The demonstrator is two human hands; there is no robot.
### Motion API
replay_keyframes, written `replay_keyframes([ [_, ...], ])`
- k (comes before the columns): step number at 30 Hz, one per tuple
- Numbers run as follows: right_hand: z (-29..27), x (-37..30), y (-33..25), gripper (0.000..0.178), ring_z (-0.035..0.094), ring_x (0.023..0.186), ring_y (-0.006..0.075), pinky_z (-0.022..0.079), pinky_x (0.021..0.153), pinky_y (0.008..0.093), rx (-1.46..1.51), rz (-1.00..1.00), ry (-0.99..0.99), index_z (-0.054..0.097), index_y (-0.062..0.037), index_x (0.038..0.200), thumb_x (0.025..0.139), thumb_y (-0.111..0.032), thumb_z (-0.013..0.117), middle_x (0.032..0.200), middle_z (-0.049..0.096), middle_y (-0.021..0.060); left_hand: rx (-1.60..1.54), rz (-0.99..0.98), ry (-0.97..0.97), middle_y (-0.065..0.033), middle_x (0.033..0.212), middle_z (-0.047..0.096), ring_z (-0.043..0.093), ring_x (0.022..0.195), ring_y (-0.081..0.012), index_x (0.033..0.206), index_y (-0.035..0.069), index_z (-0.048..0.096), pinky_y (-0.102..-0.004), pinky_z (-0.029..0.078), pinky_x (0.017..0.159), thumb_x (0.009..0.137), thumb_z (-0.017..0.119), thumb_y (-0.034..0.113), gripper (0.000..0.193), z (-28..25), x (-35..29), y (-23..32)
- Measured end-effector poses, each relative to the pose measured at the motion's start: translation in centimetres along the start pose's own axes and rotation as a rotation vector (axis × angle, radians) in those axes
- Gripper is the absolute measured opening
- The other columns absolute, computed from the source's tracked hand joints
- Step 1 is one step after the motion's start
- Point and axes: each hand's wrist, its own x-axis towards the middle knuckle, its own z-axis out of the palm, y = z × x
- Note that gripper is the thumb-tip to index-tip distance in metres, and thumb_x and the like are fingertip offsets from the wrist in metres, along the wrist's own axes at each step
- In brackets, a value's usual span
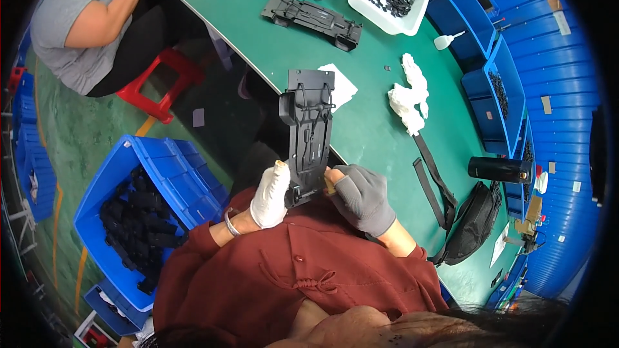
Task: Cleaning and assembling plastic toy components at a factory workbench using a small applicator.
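Observation:
A long black moulded plastic chassis part [308, 145] stands lengthwise in front of my body, its far end over the table edge. My left hand [271, 196], in a white glove, is closed on its near left side, thumb pointing up along the edge. My right hand [364, 200], in a grey glove with bare fingertips, grips the near right edge. The fingers beneath the part are hidden. Just beyond its far end lies a white sheet of paper [345, 90], partly covered by the part. A similar black chassis part [313, 19] lies farther back on the green table [380, 145].
At the back stands a white bin [422, 9] of small black pieces. White cloths [409, 100], a black bag [474, 229] and a dark bottle [500, 169] lie to the right. Left are a blue crate [97, 203] of black parts, a red stool [145, 93] and a seated person [77, 19].

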Motion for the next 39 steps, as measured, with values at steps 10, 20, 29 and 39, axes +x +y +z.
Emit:
replay_keyframes([
  [10,-0.1,0.1,-0.2,0.038,0.063,0.065,0.0239,0.05,0.055,0.0343,-0.004,0.046,-0.032,0.063,-0.0019,0.107,0.072,-0.001,0.079,0.084,0.063,0.0072,0.052,-0.019,0.075,-0.0136,0.134,0.065,0.066,0.119,-0.022,0.143,-0.002,0.053,-0.0374,0.052,0.104,0.105,0.029,0.066,0.082,0.7,0.1,0.3],
  [20,-0.2,0.2,-0.3,0.034,0.061,0.062,0.0222,0.048,0.052,0.0338,-0.054,0.019,0.041,0.064,0.0,0.107,0.076,0.0,0.076,0.082,0.063,0.0072,0.212,0.044,0.056,-0.0136,0.129,0.068,0.067,0.117,-0.0221,0.139,-0.003,0.057,-0.0367,0.053,0.102,0.102,0.03,0.071,0.087,1.2,0.5,1.6],
  [29,-2.2,-0.6,0.1,0.03,0.061,0.061,0.0197,0.046,0.049,0.032,-0.182,-0.029,0.261,0.063,0.0021,0.106,0.078,0.0,0.075,0.086,0.067,0.009,0.195,0.159,-0.061,-0.0129,0.128,0.068,0.065,0.118,-0.0205,0.135,-0.006,0.058,-0.0333,0.052,0.102,0.102,0.032,0.071,0.087,3.2,3.1,3.1],
  [39,-3.8,-2.5,0.7,0.029,0.063,0.064,0.0205,0.047,0.05,0.0316,-0.246,0.032,0.299,0.062,0.0023,0.107,0.08,-0.002,0.074,0.088,0.069,0.01,0.188,0.059,-0.138,-0.0145,0.13,0.067,0.065,0.12,-0.0213,0.136,-0.006,0.058,-0.0347,0.052,0.103,0.098,0.029,0.076,0.095,4.6,5.2,2.5],
])
